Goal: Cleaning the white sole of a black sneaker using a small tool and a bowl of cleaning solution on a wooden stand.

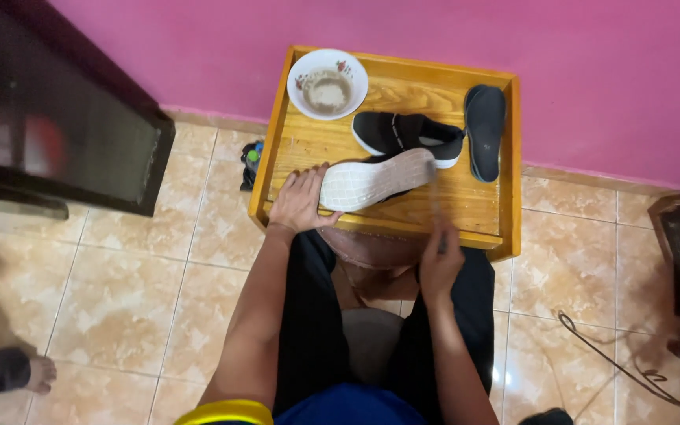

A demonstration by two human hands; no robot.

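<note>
White-soled shoe (379, 179) in left fingers (302, 182)

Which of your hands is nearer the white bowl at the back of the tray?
Left. The left hand grips the heel of the upturned shoe, just below the bowl. The right hand holds a blurred thin tool at the tray's front edge, farther away.

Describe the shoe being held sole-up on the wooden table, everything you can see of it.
The shoe is black with a white sole that faces the camera, marked with a fine grid tread. It lies tipped on its side across the front of the wooden table, heel toward the left hand, which grips that end with its fingers curled over the edge. The toe end points right, where a thin blurred tool held by the right hand meets the sole. Its upper is mostly hidden.
</note>
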